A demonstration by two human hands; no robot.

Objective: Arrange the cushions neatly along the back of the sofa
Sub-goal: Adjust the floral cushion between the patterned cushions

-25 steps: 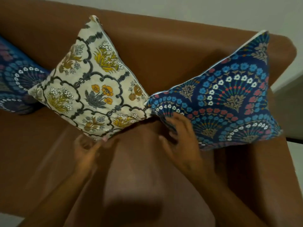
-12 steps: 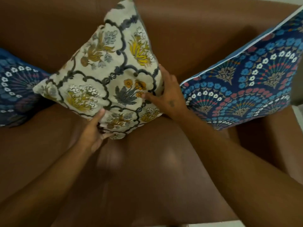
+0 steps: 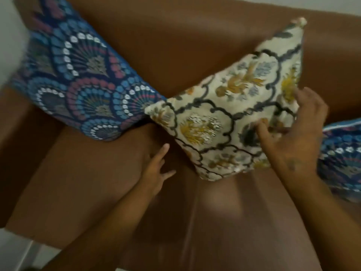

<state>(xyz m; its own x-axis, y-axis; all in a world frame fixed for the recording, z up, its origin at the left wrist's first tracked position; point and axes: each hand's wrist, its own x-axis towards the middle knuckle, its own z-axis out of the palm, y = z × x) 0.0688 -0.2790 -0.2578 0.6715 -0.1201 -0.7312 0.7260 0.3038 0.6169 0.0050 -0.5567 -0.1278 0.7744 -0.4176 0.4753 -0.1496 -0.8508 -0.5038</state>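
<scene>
1. The cream floral cushion is standing on one corner against the back of the brown sofa, tilted like a diamond. Its long diagonal is running from the bottom corner on the seat up to the top corner on the backrest.
2. Your right hand is lying on the cream floral cushion's right side, fingers spread and curling into the fabric, thumb pressing its face. It is the nearer hand and is doing the holding.
3. Your left hand is hovering open just left of the cushion's bottom corner, fingers loosely spread over the seat. It is gripping nothing; whether a fingertip is touching the edge, you cannot tell through the blur.
4. A blue fan-pattern cushion is leaning left of the floral one, the two nearest corners touching or nearly so. A second blue cushion is sitting just right of it, partly behind your right wrist.
5. Judgement: the coming move is turning on that diagonal. The bottom corner is lying just right of your left hand, so that hand is looking best placed to steady or square it.
</scene>
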